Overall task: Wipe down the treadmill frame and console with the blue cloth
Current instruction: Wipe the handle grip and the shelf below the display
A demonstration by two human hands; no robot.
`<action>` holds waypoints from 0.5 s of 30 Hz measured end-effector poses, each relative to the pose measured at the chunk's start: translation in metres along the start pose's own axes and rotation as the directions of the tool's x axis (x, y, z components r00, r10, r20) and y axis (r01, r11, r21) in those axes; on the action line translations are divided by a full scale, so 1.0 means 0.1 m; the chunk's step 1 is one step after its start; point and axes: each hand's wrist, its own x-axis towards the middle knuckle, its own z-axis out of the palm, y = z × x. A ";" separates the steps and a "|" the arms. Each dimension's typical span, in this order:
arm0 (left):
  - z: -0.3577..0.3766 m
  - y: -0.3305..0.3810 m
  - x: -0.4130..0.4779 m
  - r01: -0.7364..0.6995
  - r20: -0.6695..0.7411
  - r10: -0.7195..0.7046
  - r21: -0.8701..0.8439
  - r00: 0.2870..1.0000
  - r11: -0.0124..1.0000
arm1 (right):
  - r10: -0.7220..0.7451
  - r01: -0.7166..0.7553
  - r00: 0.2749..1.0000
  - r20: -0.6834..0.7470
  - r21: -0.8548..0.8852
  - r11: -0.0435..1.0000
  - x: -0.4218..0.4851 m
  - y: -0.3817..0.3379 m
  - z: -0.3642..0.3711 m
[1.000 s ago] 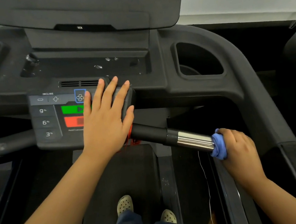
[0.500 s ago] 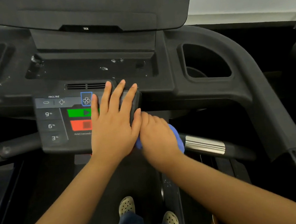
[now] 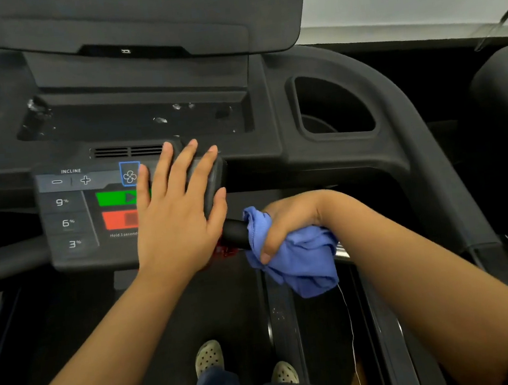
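As the left hand lies flat on the console, the right hand at 3 o'clock clamps the blue cloth round the handlebar, the speckled tray seemingly unwiped.

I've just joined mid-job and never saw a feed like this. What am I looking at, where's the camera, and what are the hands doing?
No robot here: one camera, worn on a person's head, looks down at their bare hands. The dark machine is a treadmill; its console has incline buttons and green and red keys. The left hand lies flat, fingers straight, on the console's right side. The right hand grips the blue cloth, wrapped round the black handlebar just beside it. Below are the person's shoes.
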 end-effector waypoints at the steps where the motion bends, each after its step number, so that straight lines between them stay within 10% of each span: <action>1: 0.00 0.01 0.00 0.000 -0.001 0.000 -0.004 1.000 1.000 | 0.020 -0.020 1.000 -0.012 -0.010 1.000 0.00 0.03 -0.01; 7: -0.02 -0.01 0.00 0.007 0.018 -0.007 -0.010 1.000 1.000 | -0.178 0.035 0.884 -0.432 -0.318 0.947 -0.17 0.20 0.25; 12: -0.03 -0.01 -0.01 0.011 0.024 -0.010 -0.013 1.000 1.000 | -0.582 -0.147 0.340 -0.738 -0.653 0.743 -0.24 0.84 0.71; 15: -0.02 0.00 -0.01 0.010 0.026 -0.010 -0.020 1.000 1.000 | -0.559 -0.260 0.166 -0.813 -0.582 0.770 -0.33 1.21 0.80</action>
